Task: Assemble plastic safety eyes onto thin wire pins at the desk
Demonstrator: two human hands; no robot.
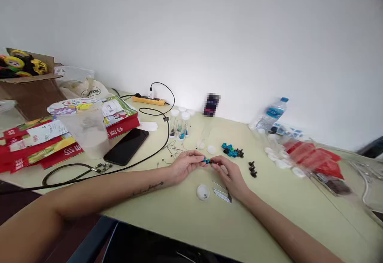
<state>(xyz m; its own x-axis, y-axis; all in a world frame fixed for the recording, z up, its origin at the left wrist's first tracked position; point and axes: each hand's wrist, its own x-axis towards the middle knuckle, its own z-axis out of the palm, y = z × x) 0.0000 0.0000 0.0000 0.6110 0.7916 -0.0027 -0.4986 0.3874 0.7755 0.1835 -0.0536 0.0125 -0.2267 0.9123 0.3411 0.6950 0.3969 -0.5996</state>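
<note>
My left hand (186, 166) and my right hand (229, 175) meet over the middle of the table. Between their fingertips is a small blue and black part (207, 161), pinched from both sides; its exact kind is too small to tell. Just below the hands stands a small round white cap (203, 192) with tiny bits inside. Beside it, under my right hand, lies a row of thin metal pins (222, 195). Behind my right hand sits a cluster of blue and black parts (232, 150), with several black parts (253, 169) to its right.
Clear tubes with white lids (181, 125) stand at the back, thin wires lying before them. To the left are a phone (127, 146), a plastic cup (89, 131) and a black cable (140, 160). A water bottle (272, 113) and red plastic bags (314, 159) lie right.
</note>
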